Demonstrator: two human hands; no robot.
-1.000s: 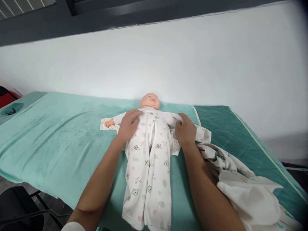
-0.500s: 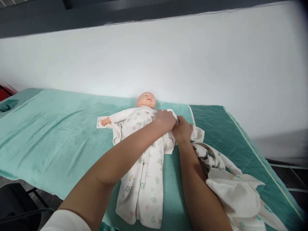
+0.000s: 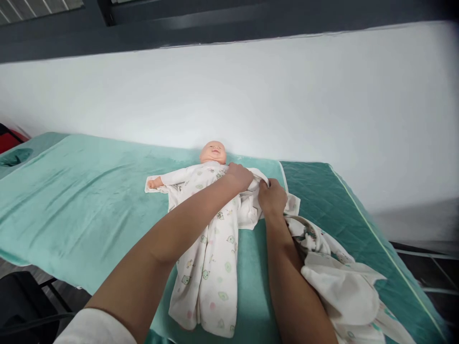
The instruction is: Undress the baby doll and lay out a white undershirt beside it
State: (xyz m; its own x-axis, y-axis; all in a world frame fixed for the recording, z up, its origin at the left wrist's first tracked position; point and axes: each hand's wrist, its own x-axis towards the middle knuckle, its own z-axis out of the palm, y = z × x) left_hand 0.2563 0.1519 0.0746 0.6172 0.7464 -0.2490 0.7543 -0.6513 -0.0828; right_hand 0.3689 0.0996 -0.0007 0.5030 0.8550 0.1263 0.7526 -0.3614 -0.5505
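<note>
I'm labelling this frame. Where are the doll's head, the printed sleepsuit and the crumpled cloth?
doll's head (image 3: 213, 153), head view, on the forehead.
printed sleepsuit (image 3: 211, 267), head view, on the leg part.
crumpled cloth (image 3: 344, 282), head view, on its white upper fold.

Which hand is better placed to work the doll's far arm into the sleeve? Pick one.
Right. The right hand already grips the sleeve on that side with its forearm straight. The left hand reaches across the doll.

doll (image 3: 212, 154) on table (image 3: 71, 191), cloth heap (image 3: 344, 277) right
</note>
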